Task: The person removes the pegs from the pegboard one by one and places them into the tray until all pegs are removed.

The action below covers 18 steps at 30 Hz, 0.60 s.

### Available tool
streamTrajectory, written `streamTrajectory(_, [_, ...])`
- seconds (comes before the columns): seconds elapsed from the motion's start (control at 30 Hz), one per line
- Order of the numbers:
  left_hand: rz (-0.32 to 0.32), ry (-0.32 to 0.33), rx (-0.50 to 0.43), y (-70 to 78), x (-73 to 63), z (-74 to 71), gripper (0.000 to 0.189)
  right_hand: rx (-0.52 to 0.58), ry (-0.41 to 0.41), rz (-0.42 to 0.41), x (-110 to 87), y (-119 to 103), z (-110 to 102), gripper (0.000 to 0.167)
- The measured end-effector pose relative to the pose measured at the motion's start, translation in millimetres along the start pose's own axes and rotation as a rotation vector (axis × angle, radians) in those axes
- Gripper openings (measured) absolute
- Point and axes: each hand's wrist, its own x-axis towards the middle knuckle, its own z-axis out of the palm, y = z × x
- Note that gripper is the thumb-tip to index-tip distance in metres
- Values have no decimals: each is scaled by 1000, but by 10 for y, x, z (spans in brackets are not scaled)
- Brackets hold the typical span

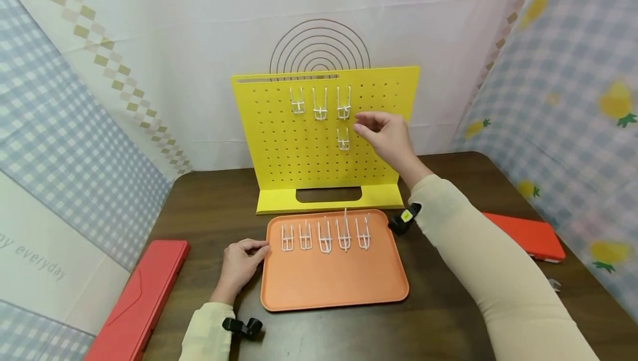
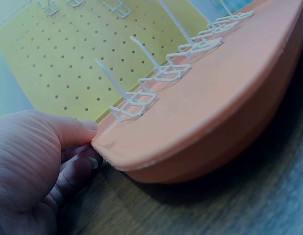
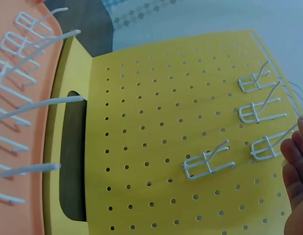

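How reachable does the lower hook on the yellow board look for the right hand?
Probably yes: the right hand appears empty, close by the lower hook, with nothing visible between them.

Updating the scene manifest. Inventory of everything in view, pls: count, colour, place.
Table: 1, dark brown, under the work
Tray: 1, orange, mid-table
Pegboard: 1, yellow, standing behind the tray
Board hooks: 4, white, three in the upper row, one below
Tray hooks: 5, white, in a row toward the far edge
Left case: 1, red, table's left
Right case: 1, orange-red, table's right
Metal piece: 1, silvery, by the right sleeve, mostly hidden
Backdrop cloth: piece count unclear, white and blue-checked, behind and both sides
Wrist cameras: 2, black, one per wrist
Sleeves: 2, cream, both arms
Left hand: 1, bare, pinching the tray's left rim
Right hand: 1, bare, beside the board hooks
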Motion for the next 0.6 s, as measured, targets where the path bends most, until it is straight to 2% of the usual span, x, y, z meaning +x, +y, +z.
streamTrajectory(0.13, [19, 10, -1, 8, 0, -5, 8, 29, 13, 17, 94, 22, 69, 34])
streamTrajectory(0.6, [9, 2, -15, 7, 3, -4, 9, 81, 15, 60, 282, 16, 208, 30])
